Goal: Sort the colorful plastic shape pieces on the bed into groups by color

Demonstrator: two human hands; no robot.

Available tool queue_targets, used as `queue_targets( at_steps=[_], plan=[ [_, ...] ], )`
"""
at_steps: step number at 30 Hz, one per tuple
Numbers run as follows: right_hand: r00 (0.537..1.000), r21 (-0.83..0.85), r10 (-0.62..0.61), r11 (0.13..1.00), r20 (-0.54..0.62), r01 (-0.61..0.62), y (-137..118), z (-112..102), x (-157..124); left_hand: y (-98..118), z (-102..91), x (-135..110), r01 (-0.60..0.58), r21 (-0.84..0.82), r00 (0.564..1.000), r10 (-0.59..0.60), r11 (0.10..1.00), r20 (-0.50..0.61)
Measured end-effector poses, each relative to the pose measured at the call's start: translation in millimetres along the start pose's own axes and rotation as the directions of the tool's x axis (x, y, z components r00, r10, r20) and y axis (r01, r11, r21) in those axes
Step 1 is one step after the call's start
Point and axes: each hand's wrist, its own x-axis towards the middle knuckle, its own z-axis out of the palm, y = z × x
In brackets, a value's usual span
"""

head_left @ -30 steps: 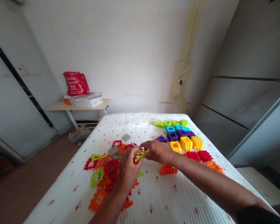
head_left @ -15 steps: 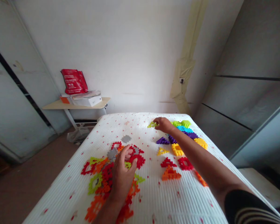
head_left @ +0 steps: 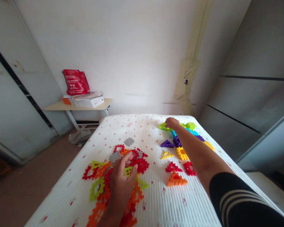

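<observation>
My right hand (head_left: 172,122) is at the far right of the bed, fingers curled down on a lime-green toothed plastic building piece (head_left: 164,126). Its fingertips are mostly hidden behind the hand. More lime-green pieces (head_left: 191,126) lie just to its right. My left hand (head_left: 123,171) hovers over or rests on a mixed pile of red, orange, green and grey pieces, thumb and fingers apart, with nothing held. In that pile are a red piece (head_left: 141,165), a green square frame (head_left: 97,188) and an orange piece (head_left: 96,214).
Grouped by colour under my right arm are blue, a purple triangle (head_left: 167,143), a yellow triangle (head_left: 167,154), a red triangle (head_left: 172,167) and an orange triangle (head_left: 176,179). A grey piece (head_left: 129,141) lies alone. A side table (head_left: 54,106) holds boxes and a red bag (head_left: 75,82).
My right hand has carried the lime-green triangle slightly right and down to the other green pieces. The left hand stays over the pile, and the view has shifted slightly.
</observation>
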Motion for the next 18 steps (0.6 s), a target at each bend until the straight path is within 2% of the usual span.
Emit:
queue_targets(
  at_steps=[8, 14, 16, 18],
  plan=[
    [1.000, -0.042, 0.004, 0.999, 0.003, -0.004, -3, 5, 2, -1, -1.8, 1, 0.026, 0.003, 1.000, -0.026, 1.000, -0.015],
    [1.000, -0.072, -0.024, 0.997, -0.020, 0.023, -4, 2, -2, -17, -9.0, 8, -0.020, 0.048, 0.999, 0.021, 0.999, -0.029],
    [0.998, -0.077, -0.046, 0.996, -0.048, 0.042, -7, -4, -8, -22, -15.8, 13, -0.041, 0.135, 0.999, 0.040, 0.990, 0.009],
    [0.993, -0.078, -0.081, 0.994, -0.090, 0.074, -14, -11, -17, -22, -21.8, 16, -0.064, 0.267, 0.988, 0.023, 0.962, 0.152]
  ],
)
